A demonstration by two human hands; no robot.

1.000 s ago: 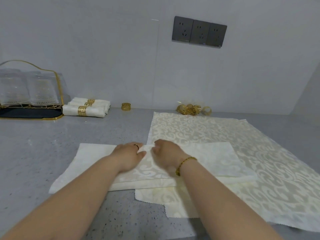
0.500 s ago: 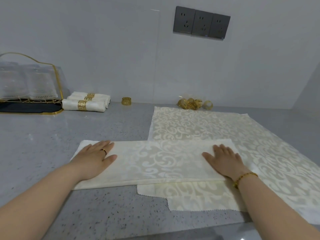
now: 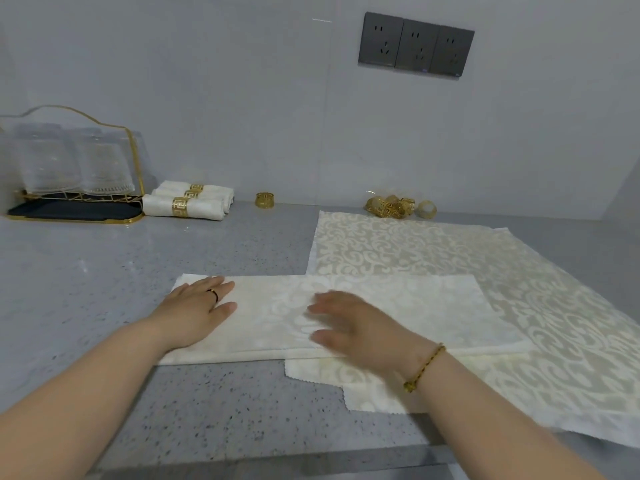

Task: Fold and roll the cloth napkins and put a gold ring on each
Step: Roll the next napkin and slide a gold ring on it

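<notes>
Left hand [image 3: 199,308] flat, fingers straight, pinned folded napkin [image 3: 433,306] end to table [image 3: 104,271], likely anchoring it. Right hand [image 3: 353,323] fingers spread, blurred, over middle, probably smoothing.

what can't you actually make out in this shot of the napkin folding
- Head view: right hand is blurred; whether it touches the folded napkin is unclear.
- Head view: gold ring pile is too small and tangled to count.
- Head view: rolled napkins, front roll hides the rear ones; count uncertain.
- Head view: flat napkins overlap under the folded one; layers uncountable.
</notes>
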